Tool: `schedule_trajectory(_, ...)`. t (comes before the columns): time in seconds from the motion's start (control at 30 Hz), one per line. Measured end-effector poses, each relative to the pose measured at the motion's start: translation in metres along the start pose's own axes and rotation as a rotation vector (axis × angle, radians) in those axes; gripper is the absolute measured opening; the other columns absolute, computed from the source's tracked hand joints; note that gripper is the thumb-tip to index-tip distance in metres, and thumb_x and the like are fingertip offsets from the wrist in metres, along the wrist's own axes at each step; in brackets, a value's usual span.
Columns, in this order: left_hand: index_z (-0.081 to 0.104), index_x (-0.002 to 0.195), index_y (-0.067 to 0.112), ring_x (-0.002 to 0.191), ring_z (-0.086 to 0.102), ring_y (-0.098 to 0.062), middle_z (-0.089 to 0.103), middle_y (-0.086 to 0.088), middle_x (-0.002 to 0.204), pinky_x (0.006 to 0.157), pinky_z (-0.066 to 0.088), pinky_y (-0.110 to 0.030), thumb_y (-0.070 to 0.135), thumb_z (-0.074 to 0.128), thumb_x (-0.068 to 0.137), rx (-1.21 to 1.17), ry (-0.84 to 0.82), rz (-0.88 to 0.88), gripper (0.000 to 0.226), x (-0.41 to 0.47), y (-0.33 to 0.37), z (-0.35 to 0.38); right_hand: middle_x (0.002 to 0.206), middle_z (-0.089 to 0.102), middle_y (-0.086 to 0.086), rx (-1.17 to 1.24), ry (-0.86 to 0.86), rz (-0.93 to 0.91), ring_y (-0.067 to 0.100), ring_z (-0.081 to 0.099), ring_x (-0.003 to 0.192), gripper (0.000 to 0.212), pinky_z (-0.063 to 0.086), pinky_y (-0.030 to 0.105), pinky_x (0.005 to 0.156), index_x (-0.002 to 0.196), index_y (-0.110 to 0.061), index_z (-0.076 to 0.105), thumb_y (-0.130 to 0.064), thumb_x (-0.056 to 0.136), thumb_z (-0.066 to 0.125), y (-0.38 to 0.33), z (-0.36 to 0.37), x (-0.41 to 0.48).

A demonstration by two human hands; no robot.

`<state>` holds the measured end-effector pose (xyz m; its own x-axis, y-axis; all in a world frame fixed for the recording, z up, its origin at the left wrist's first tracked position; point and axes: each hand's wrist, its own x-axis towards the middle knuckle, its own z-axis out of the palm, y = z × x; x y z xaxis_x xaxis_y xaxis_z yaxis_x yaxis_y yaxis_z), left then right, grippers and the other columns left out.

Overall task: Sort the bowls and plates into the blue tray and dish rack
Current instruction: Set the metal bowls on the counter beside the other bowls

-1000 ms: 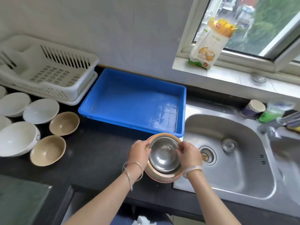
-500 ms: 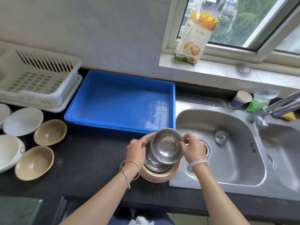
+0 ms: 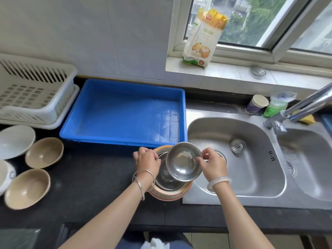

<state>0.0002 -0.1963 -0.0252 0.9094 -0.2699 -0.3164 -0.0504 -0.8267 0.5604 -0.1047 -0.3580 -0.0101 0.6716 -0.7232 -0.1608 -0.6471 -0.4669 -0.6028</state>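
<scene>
At the counter's (image 3: 89,177) front edge, just left of the sink (image 3: 251,159), a stack (image 3: 170,192) of dishes sits partly over the sink's rim. It is a pink-rimmed plate (image 3: 161,195) with a steel lower bowl (image 3: 164,177) nested in it. The left hand (image 3: 148,161) has its fingers curled over the stack's left rim and grips it there. I can't tell whether they catch the plate, the lower bowl or both. The right hand (image 3: 213,165) pinches the right rim of the top bowl (image 3: 183,162) between thumb and fingertips. That bowl, also steel, is held tilted, its open side facing up, above the stack and overlapping its right half.

The blue tray (image 3: 122,114) lies just behind the stack, with nothing in it. The white dish rack (image 3: 32,97) stands beside the tray's left end, against the wall, and no dishes show in the part I can see.

Further left on the counter, well apart from the hands, two tan bowls (image 3: 45,152) (image 3: 27,188) sit upright, one in front of the other. A white bowl (image 3: 15,141) lies behind them and another white dish (image 3: 4,175) is cut off at the left edge.

A tap (image 3: 305,106) reaches over the sink from the right, a paper cup (image 3: 256,104) stands behind the basin, and a flour bag (image 3: 203,38) leans on the window sill.
</scene>
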Motion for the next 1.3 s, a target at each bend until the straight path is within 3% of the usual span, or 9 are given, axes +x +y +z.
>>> schedule_trajectory(0.13, 0.052, 0.075, 0.019, 0.103, 0.043, -0.022, 0.051, 0.001, 0.098, 0.086, 0.037, -0.029, 0.025, 0.058, 0.087, 0.063, 0.001, 0.089, 0.015, -0.002, -0.001, -0.007, 0.072, 0.061, -0.002, 0.015, -0.017, -0.01, 0.025, 0.063, 0.076, 0.007, 0.044, 0.029, 0.07, 0.084, -0.012, 0.062, -0.015, 0.08, 0.067, 0.0, -0.003, -0.001)
schedule_trajectory(0.27, 0.051, 0.077, 0.013, 0.073, 0.053, -0.021, 0.054, 0.001, 0.072, 0.065, 0.044, -0.03, 0.017, 0.056, 0.088, -0.067, -0.066, 0.087, 0.013, -0.005, 0.0, -0.014, 0.075, 0.067, 0.001, 0.035, -0.026, -0.017, 0.024, 0.065, 0.079, 0.008, 0.048, 0.032, 0.075, 0.088, -0.013, 0.067, -0.014, 0.08, 0.067, -0.003, -0.007, -0.003)
schedule_trajectory(0.43, 0.049, 0.072, 0.012, 0.068, 0.05, -0.018, 0.056, -0.001, 0.073, 0.051, 0.034, -0.018, 0.014, 0.058, 0.086, -0.15, -0.031, 0.05, 0.017, -0.005, -0.003, -0.028, 0.083, 0.072, 0.005, 0.079, -0.04, -0.018, 0.023, 0.065, 0.079, 0.011, 0.05, 0.032, 0.075, 0.091, -0.016, 0.07, -0.016, 0.08, 0.068, -0.012, -0.015, -0.004)
schedule_trajectory(0.6, 0.047, 0.066, 0.017, 0.071, 0.054, -0.019, 0.06, -0.002, 0.075, 0.056, 0.038, -0.024, 0.018, 0.058, 0.085, -0.181, 0.047, 0.003, 0.022, 0.0, -0.016, -0.057, 0.083, 0.071, 0.003, 0.176, -0.075, -0.044, 0.024, 0.068, 0.066, 0.008, 0.058, 0.039, 0.067, 0.089, -0.019, 0.069, -0.017, 0.083, 0.065, -0.031, -0.02, -0.002)
schedule_trajectory(0.73, 0.051, 0.068, 0.017, 0.075, 0.06, -0.025, 0.063, -0.004, 0.079, 0.065, 0.05, -0.032, 0.019, 0.06, 0.084, -0.236, 0.094, -0.075, 0.018, 0.001, -0.039, -0.08, 0.084, 0.072, 0.009, 0.267, -0.088, -0.065, 0.018, 0.066, 0.057, 0.008, 0.056, 0.022, 0.052, 0.088, -0.02, 0.068, -0.015, 0.083, 0.064, -0.052, -0.009, -0.001)
schedule_trajectory(0.87, 0.061, 0.079, 0.012, 0.085, 0.065, -0.029, 0.066, -0.008, 0.084, 0.078, 0.057, -0.045, 0.016, 0.063, 0.082, -0.361, 0.139, -0.181, 0.006, -0.003, -0.076, -0.098, 0.077, 0.069, 0.001, 0.286, -0.165, -0.06, 0.025, 0.068, 0.07, 0.007, 0.058, 0.046, 0.075, 0.09, -0.018, 0.067, -0.018, 0.083, 0.064, -0.074, 0.013, 0.0)
schedule_trajectory(1.1, 0.069, 0.091, 0.015, 0.082, 0.068, -0.026, 0.069, -0.003, 0.083, 0.078, 0.058, -0.046, 0.013, 0.064, 0.082, -0.496, 0.26, -0.396, 0.011, -0.024, -0.154, -0.116, 0.085, 0.067, 0.01, 0.28, -0.388, -0.051, 0.029, 0.067, 0.067, 0.013, 0.059, 0.047, 0.075, 0.094, -0.006, 0.064, -0.01, 0.084, 0.057, -0.124, 0.077, -0.004)
schedule_trajectory(1.2, 0.07, 0.093, 0.011, 0.086, 0.067, -0.031, 0.071, -0.009, 0.09, 0.079, 0.057, -0.048, 0.01, 0.064, 0.082, -0.552, 0.324, -0.483, 0.013, -0.036, -0.187, -0.119, 0.089, 0.065, 0.013, 0.29, -0.467, -0.047, 0.029, 0.065, 0.074, 0.009, 0.06, 0.037, 0.067, 0.087, -0.009, 0.061, -0.005, 0.083, 0.054, -0.148, 0.11, -0.012)
schedule_trajectory(1.3, 0.07, 0.095, 0.012, 0.09, 0.066, -0.03, 0.072, -0.007, 0.093, 0.081, 0.057, -0.046, 0.012, 0.064, 0.082, -0.562, 0.367, -0.567, 0.015, -0.048, -0.215, -0.119, 0.079, 0.062, 0.005, 0.271, -0.533, -0.06, 0.016, 0.06, 0.062, 0.014, 0.047, 0.011, 0.04, 0.091, -0.009, 0.064, -0.003, 0.083, 0.053, -0.167, 0.141, -0.022)
